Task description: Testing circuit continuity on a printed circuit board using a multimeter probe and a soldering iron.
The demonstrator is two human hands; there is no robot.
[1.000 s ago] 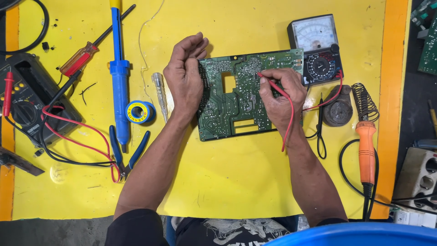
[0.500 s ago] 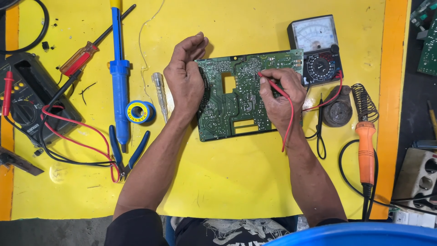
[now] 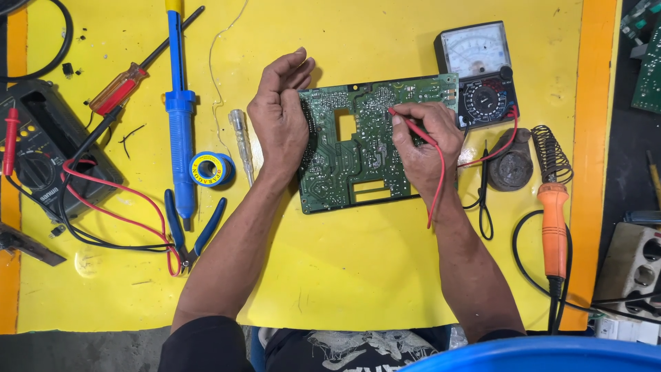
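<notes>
The right hand (image 3: 430, 141) pinches a red test probe (image 3: 413, 127), tip touching the green circuit board (image 3: 365, 148). The left hand (image 3: 279, 117) rests curled at the board's nine-o'clock edge; whether its grip grasps a second probe cannot be told. The board lies flat mid-worktop (image 3: 358, 275). It looks light, stiff and fragile, so it is best held by its bare edges. At two o'clock stands an analog meter (image 3: 478, 72). The left fingertips and the black lead's end are hidden.
</notes>
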